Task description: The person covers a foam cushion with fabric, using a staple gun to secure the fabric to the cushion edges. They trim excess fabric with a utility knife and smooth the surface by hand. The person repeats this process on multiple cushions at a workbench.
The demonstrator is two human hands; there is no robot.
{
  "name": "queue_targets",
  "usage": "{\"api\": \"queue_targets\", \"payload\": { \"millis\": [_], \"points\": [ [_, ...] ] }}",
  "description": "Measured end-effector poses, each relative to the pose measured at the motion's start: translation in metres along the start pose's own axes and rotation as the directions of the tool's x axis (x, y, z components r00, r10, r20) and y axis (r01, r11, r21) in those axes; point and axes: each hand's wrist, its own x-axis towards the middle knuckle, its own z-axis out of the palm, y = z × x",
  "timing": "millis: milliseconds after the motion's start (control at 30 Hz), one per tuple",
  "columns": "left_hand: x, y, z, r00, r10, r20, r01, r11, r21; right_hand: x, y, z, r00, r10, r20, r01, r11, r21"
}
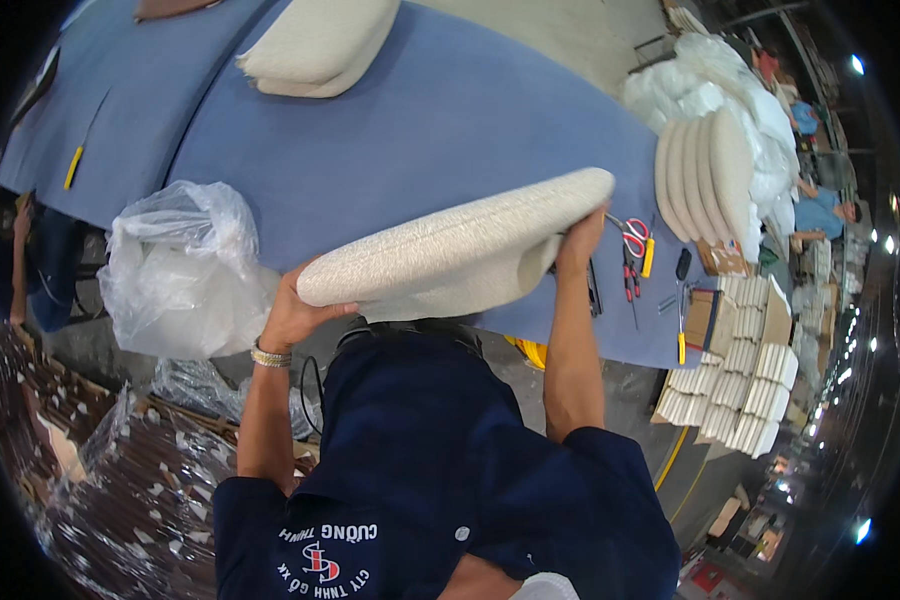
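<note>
Blue felt covers the long table (420, 120) that fills the far half of the view, in a big workshop with ceiling lights and other people at work far right. Near left, a floor heap of clear plastic wrap (120, 480) lies below a puffed clear bag (185, 270) at the table edge.

Above the near edge, both hands hold up one cream cushion (460, 250), long side across the view and bowed. The left hand (295, 315) cups its left end, fingers curled under and thumb along the near side. The right hand (580, 245) grips its right end, fingers wrapped over the edge.

Another cushion (320, 45) lies far on the table, and a row of them (705, 180) stands on edge at the right, so several look finished. Stacked pads (735, 385) wait near right, seemingly still to do.

Smaller things lie right of the right hand: red scissors (633, 250) and a yellow knife (649, 257). Far left lies a yellow tool (73, 165).
</note>
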Motion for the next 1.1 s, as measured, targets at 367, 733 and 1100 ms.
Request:
{"api": "queue_targets", "payload": {
  "millis": [367,733,1100],
  "points": [
    [0.034,-0.074,0.075,0.983,-0.103,-0.155,0.078,0.984,-0.161,-0.122,0.098,-0.007,0.538,0.797,0.277,-0.843,0.52,0.139],
    [0.052,0.007,0.126,0.962,0.268,0.043,-0.267,0.908,0.322,-0.067,0.082,-0.021,0.675,0.728,0.12,-0.673,0.54,0.506],
    [0.082,0.035,0.128,0.984,0.16,0.079,-0.172,0.726,0.666,-0.05,0.09,0.052,0.799,0.438,-0.412,-0.572,0.764,-0.298]
  ]
}}
